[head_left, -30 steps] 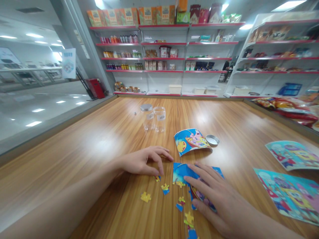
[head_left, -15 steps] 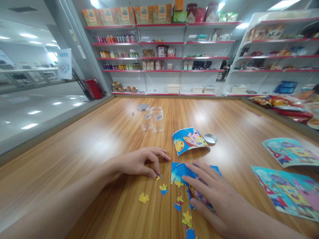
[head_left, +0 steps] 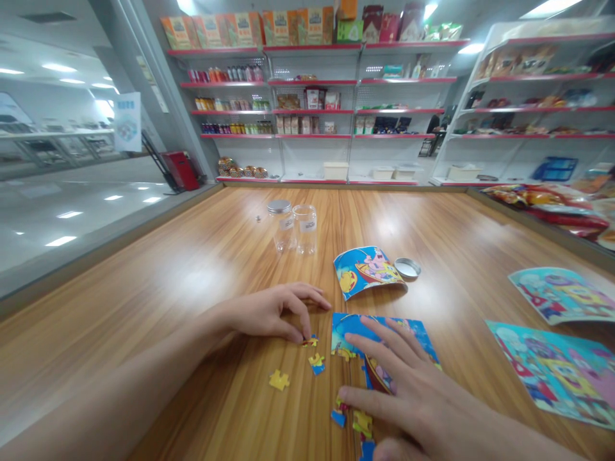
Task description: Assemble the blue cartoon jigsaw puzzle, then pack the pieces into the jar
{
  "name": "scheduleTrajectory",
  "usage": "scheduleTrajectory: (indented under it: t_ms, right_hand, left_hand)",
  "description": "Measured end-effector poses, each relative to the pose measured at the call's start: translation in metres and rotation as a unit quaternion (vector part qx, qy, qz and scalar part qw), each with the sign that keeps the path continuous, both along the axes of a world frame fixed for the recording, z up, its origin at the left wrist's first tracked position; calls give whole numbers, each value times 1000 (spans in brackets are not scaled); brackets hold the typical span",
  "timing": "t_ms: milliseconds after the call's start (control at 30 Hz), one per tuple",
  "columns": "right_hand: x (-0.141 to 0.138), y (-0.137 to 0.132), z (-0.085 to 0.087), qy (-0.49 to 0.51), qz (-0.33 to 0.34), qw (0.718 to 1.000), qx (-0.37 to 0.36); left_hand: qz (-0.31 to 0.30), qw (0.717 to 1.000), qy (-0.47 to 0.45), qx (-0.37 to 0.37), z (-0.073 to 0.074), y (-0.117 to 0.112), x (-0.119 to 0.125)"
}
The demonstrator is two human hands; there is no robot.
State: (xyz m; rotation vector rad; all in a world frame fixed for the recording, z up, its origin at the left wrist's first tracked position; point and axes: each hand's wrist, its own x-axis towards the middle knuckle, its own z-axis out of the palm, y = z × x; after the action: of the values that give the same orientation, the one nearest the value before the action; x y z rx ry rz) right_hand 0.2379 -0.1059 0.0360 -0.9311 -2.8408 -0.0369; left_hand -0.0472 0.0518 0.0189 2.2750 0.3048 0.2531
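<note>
Nearest, a blue piece (head_left: 366, 450) and a yellow piece (head_left: 362, 423) lie on the table (head_left: 216, 397) beside the right hand (head_left: 413, 384). That hand's grip is spread, its fingers reaching over the partly joined puzzle (head_left: 343, 328), with the forefinger at a small red-and-yellow piece (head_left: 339, 403). Just below that lies a small blue scrap (head_left: 338, 419). To the left are a plain yellow piece (head_left: 279, 380) and a yellow-and-blue piece (head_left: 317, 364). The left hand (head_left: 276, 312) has its thumb and forefinger drawn together at another puzzle piece (head_left: 311, 342), just left of the puzzle; whether they pinch it or only touch it, I cannot tell. Off to the right lie two pale-blue picture sheets (head_left: 557, 371). Beyond the puzzle, a curved blue picture sheet (head_left: 368, 274) sits beside a metal lid (head_left: 407, 268). Farther on, a capped jar (head_left: 283, 232) and an uncapped jar (head_left: 306, 235) stand side by side. Behind the table rise stocked shelves (head_left: 314, 136).
</note>
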Motion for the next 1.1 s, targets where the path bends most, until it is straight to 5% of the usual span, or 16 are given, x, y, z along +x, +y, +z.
scheduleTrajectory:
  t_ms: [733,1100]
  right_hand:
    - [2,-1,-3,13,-21,999,-29]
    - [9,-1,-18,98,-48,994,-7]
  left_hand:
    - [0,993,42,110,8,-32,18]
    - [1,994,72,86,18,-18,0]
